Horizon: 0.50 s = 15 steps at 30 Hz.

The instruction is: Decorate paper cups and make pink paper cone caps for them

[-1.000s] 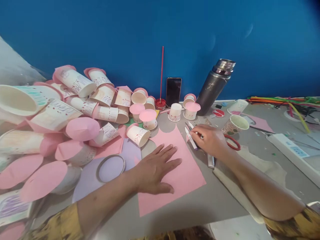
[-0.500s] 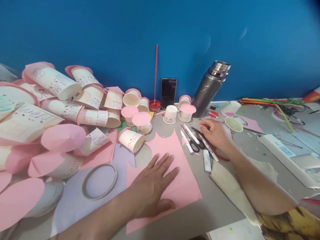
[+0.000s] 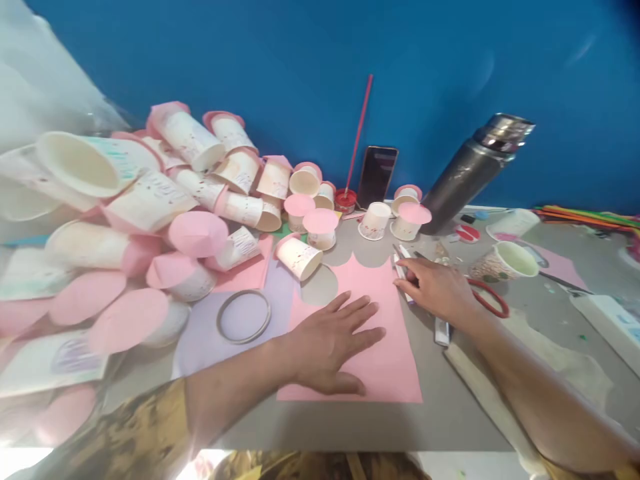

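My left hand lies flat with fingers spread on a pink paper sheet, whose top edge has curved cut-outs. Under its left side is a lilac sheet with a grey ring resting on it. My right hand is bent over the pens right of the pink sheet. Its thumb and fingertips are at a white marker, which they seem to grip. The scissors are mostly hidden beneath this hand. A small white tube shows below the palm.
Decorated paper cups with pink paper brims are heaped at the left. A phone leans on the blue wall near a dark flask. A patterned cup, a red ring and a white power strip lie at the right.
My right hand has moved from beside the scissor tips down-left onto the markers and covers the scissors. My left hand stays flat on the pink sheet. The camera view has turned left.
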{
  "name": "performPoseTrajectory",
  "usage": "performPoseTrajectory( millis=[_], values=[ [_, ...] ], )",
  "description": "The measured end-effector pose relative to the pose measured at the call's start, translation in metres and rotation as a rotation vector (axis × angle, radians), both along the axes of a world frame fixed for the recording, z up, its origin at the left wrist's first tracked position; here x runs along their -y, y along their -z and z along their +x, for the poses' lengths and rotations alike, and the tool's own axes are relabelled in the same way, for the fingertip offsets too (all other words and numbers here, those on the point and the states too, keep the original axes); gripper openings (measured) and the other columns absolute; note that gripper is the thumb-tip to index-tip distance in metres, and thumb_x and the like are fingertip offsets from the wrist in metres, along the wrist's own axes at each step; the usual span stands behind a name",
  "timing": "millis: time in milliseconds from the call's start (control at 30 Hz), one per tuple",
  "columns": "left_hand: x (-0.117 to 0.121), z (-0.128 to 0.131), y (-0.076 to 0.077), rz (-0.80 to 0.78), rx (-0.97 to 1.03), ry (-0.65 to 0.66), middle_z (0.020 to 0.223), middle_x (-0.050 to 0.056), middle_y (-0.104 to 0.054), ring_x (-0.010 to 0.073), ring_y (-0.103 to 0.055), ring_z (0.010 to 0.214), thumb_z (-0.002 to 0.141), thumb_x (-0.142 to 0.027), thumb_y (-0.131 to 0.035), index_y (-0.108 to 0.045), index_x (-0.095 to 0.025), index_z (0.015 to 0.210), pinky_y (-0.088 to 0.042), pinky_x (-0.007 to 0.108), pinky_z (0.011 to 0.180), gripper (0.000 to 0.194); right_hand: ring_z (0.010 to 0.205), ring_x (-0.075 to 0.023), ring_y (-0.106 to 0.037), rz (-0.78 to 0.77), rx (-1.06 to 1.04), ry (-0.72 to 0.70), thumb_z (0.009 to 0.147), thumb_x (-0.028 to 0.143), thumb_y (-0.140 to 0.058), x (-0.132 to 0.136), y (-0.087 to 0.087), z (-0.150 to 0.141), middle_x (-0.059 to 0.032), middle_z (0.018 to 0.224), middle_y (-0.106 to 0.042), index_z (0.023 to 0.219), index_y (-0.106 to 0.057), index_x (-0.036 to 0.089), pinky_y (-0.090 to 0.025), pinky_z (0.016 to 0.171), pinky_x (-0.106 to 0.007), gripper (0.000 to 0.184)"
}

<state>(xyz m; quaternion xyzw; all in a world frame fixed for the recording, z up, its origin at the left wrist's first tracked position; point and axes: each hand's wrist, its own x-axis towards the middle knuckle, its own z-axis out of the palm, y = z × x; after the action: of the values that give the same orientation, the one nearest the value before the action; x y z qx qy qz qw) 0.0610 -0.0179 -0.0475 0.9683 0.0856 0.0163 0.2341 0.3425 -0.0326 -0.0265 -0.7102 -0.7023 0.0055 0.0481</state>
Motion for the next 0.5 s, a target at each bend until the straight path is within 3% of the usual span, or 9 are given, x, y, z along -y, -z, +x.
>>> performPoseTrajectory(
  millis=[200, 300, 400, 500],
  values=[
    [0.002, 0.0, -0.007, -0.019, -0.015, -0.008, 0.173, 0.028, -0.022, 0.0414, -0.011, 0.164, 0.095, -0.066, -0.058, -0.039, -0.013, 0.162, -0.008, 0.064, 0.13, 0.088, 0.084, -0.0293, -0.075, -0.011, 0.24, 0.0, 0.101, 0.034, -0.057, 0.007, 0.001, -0.012, -0.0062, 0.11, -0.08, 0.132, -0.068, 0.033, -0.035, 0.059, -0.034, 0.033],
    [0.002, 0.0, -0.009, -0.014, -0.018, -0.007, 0.174, 0.028, -0.021, 0.041, -0.01, 0.164, 0.094, -0.066, -0.06, -0.039, -0.013, 0.162, -0.007, 0.064, 0.131, 0.089, 0.082, -0.0284, -0.074, 0.023, 0.206, -0.004, 0.1, 0.033, -0.056, 0.008, 0.005, -0.015, -0.0074, 0.109, -0.08, 0.131, -0.068, 0.03, -0.037, 0.058, -0.034, 0.034],
    [0.002, -0.002, -0.006, -0.005, -0.006, -0.003, 0.173, 0.029, -0.023, 0.0421, -0.013, 0.163, 0.094, -0.065, -0.06, -0.04, -0.013, 0.162, -0.009, 0.065, 0.13, 0.088, 0.076, -0.0252, -0.072, 0.042, -0.049, 0.071, 0.091, 0.028, -0.061, 0.004, 0.007, -0.009, -0.0048, 0.095, -0.08, 0.129, -0.068, 0.026, -0.042, 0.06, -0.032, 0.039],
    [0.002, -0.002, 0.001, 0.023, 0.029, -0.011, 0.172, 0.028, -0.027, 0.0432, -0.017, 0.163, 0.094, -0.067, -0.058, -0.042, -0.013, 0.16, -0.013, 0.066, 0.13, 0.087, 0.059, -0.0186, -0.064, 0.078, -0.495, 0.171, 0.083, 0.027, -0.062, -0.003, 0.005, 0.003, -0.0005, 0.078, -0.074, 0.126, -0.07, 0.024, -0.044, 0.057, -0.03, 0.043]
  ],
)
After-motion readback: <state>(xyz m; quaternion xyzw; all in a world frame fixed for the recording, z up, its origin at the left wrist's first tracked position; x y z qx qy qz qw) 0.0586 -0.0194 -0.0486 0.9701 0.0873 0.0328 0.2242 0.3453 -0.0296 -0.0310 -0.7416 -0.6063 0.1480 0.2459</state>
